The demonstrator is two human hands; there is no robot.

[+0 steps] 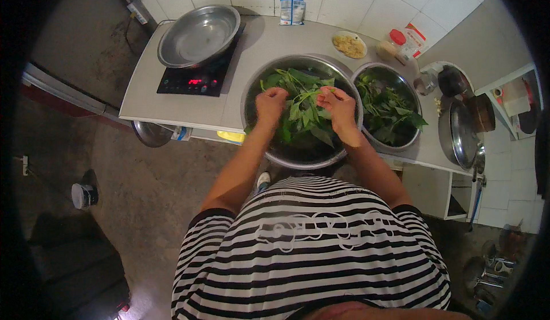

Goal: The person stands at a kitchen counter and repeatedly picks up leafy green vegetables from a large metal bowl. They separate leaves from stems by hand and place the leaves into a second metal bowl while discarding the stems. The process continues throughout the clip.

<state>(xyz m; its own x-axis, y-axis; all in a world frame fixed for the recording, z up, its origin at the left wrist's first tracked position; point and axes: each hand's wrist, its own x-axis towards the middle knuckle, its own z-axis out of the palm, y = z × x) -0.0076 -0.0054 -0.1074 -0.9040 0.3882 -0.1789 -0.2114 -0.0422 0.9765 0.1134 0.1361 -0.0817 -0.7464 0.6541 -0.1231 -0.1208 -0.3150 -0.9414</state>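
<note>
A large round metal basin stands at the front of the counter, with leafy green stems in it. Over its left half, my left hand has its fingertips pinched together at the leaves; what lies between them is hard to see. My right hand pinches a green stem above the basin's right half. Touching or very near the basin on the right is a smaller metal basin that holds more leafy greens, some hanging over its rim.
A wide metal pan rests tilted on a lit induction cooktop at left. Behind the basins are a blue-and-white packet, a bowl of yellowish food and a red-lidded jar. A lidded pot stands at right.
</note>
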